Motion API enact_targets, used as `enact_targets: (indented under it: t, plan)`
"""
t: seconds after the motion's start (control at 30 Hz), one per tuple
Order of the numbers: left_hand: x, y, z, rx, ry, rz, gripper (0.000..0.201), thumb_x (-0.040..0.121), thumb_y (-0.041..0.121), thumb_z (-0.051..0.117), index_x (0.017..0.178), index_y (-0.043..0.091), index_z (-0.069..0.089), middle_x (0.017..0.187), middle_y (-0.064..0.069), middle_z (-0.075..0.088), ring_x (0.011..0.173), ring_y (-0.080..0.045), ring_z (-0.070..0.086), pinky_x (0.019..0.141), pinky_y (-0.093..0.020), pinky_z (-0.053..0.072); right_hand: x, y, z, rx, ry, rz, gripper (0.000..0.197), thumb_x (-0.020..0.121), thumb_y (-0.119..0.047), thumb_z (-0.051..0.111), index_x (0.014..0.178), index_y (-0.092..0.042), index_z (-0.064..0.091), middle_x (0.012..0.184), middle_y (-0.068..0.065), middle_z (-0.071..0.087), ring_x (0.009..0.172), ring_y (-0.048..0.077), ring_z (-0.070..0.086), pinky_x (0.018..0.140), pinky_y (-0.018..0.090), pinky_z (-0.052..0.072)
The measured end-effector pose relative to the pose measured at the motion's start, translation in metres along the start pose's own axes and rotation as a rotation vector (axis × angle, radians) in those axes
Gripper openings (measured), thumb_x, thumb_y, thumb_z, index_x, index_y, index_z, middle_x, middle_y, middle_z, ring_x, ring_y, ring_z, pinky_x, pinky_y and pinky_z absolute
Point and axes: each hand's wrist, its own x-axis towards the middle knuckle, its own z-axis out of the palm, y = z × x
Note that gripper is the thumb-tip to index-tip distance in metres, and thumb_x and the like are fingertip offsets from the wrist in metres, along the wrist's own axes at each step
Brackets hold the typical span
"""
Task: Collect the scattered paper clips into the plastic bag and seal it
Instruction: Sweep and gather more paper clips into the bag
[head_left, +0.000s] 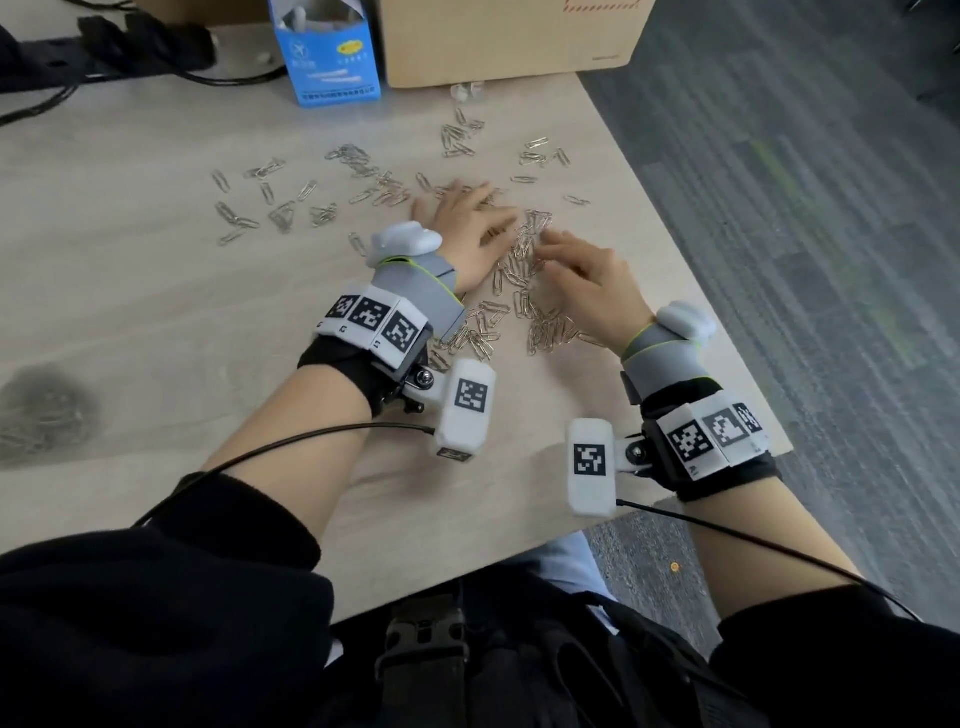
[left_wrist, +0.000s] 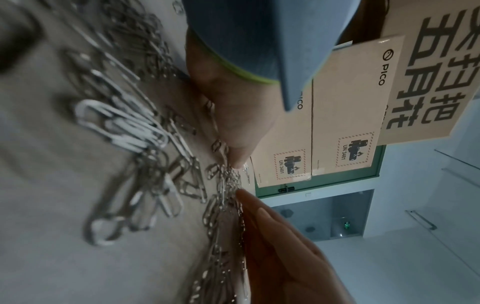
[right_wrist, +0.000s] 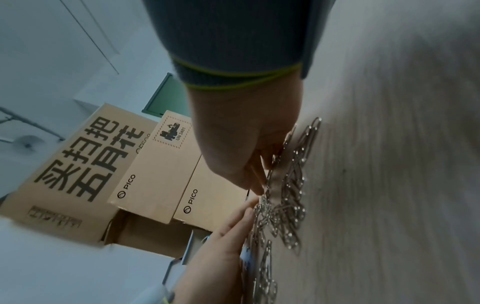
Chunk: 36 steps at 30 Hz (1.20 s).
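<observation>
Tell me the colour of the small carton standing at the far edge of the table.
Blue, with white print and a yellow mark: the carton shows best in the head view.

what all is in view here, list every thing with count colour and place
paper clips: many, silver, scattered over the table, densest between the hands
table: one, light wood grain, under everything
blue carton: one, blue and white, open top, far edge of the table
cardboard boxes: several, tan, behind the carton; two say PICO in the wrist views
black cables: a few, far left of the table
carpet: grey, right of the table
left hand: fingers spread flat on the clips
right hand: fingers relaxed, raking the pile
wrist rigs: two, grey bands, black-and-white markers
</observation>
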Motion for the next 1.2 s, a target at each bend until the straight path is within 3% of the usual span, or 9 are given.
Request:
enact_targets:
  t: [0.23,0.33,0.43,0.57,0.67,0.8,0.97,1.07,1.2]
  plan:
    - [-0.032,-0.012,-0.010,-0.217,0.057,0.152,0.031,0.078,0.034,0.057,0.101,0.018,0.071,0.110,-0.009,0.066,0.106,-0.028,0.057,0.090,-0.035,0.043,-0.012,-0.007,-0.002,0.263,0.197,0.050,0.034,0.088,0.003,0.043,0.112,0.000,0.067,0.110,0.011,0.067,0.097,0.009,0.057,0.087,0.014,0.045]
    - [-0.047,-0.012,-0.012,-0.124,0.131,0.151,0.067,0.063,0.063,0.049,0.115,0.025,0.063,0.127,-0.003,0.058,0.124,-0.027,0.045,0.102,-0.039,0.037,-0.019,-0.004,-0.004,0.307,0.285,0.068,0.036,0.089,0.005,0.041,0.116,0.000,0.064,0.110,0.006,0.064,0.095,0.007,0.055,0.075,0.001,0.041]
    - [-0.051,-0.006,-0.007,0.024,0.022,0.031,0.087,0.066,0.071,0.059,0.139,0.030,0.036,0.154,0.000,0.024,0.145,-0.024,0.008,0.113,-0.051,0.012,-0.024,0.003,-0.008,0.247,0.328,0.118,0.035,0.091,-0.002,0.044,0.120,-0.004,0.062,0.121,0.004,0.062,0.100,0.006,0.055,0.073,-0.003,0.039]
    - [-0.052,0.013,0.010,0.107,-0.137,0.030,0.103,0.066,0.077,0.054,0.147,0.033,0.008,0.159,-0.002,-0.003,0.146,-0.025,-0.010,0.114,-0.056,-0.006,-0.036,0.007,-0.009,0.077,0.149,0.104,0.038,0.093,-0.004,0.045,0.129,-0.002,0.054,0.141,0.010,0.048,0.134,0.014,0.038,0.100,0.007,0.026]
    - [-0.054,0.029,0.020,0.177,-0.193,0.098,0.104,0.056,0.080,0.042,0.146,0.035,0.012,0.159,0.000,-0.002,0.146,-0.024,-0.008,0.115,-0.050,-0.007,-0.048,0.004,-0.007,-0.125,-0.051,-0.012,0.041,0.096,-0.004,0.042,0.137,-0.004,0.046,0.152,0.008,0.032,0.144,0.021,0.019,0.115,0.028,0.010]
    - [-0.061,0.029,0.020,0.096,-0.141,0.152,0.109,0.045,0.080,0.034,0.142,0.030,0.030,0.157,0.001,0.017,0.146,-0.022,0.007,0.117,-0.044,0.006,-0.055,0.004,-0.002,-0.194,-0.144,-0.070,0.046,0.098,-0.008,0.040,0.144,-0.005,0.033,0.157,0.005,0.018,0.146,0.017,0.010,0.114,0.028,0.003]
    - [-0.069,0.004,0.008,-0.123,-0.019,0.242,0.078,0.050,0.068,0.051,0.108,0.018,0.067,0.114,-0.008,0.064,0.110,-0.027,0.055,0.099,-0.032,0.038,-0.056,-0.003,0.008,0.162,-0.104,-0.074,0.036,0.093,0.003,0.044,0.127,0.002,0.055,0.135,0.010,0.052,0.132,0.018,0.042,0.109,0.018,0.028]
    - [-0.080,-0.009,-0.009,-0.052,0.026,0.190,0.087,0.042,0.075,0.053,0.113,0.026,0.063,0.116,-0.003,0.062,0.112,-0.027,0.049,0.093,-0.029,0.030,-0.053,-0.010,0.011,0.399,0.070,0.028,0.033,0.086,0.001,0.047,0.114,0.004,0.064,0.110,0.012,0.064,0.107,0.018,0.059,0.097,0.019,0.045]
    - [-0.099,-0.024,-0.031,0.099,-0.071,0.006,0.112,0.031,0.070,0.075,0.134,0.041,0.040,0.141,0.006,0.038,0.127,-0.027,0.028,0.098,-0.038,0.026,-0.050,-0.012,0.013,0.584,0.172,0.135,0.031,0.079,-0.001,0.045,0.102,-0.001,0.067,0.100,0.015,0.064,0.095,0.022,0.063,0.101,0.041,0.047]
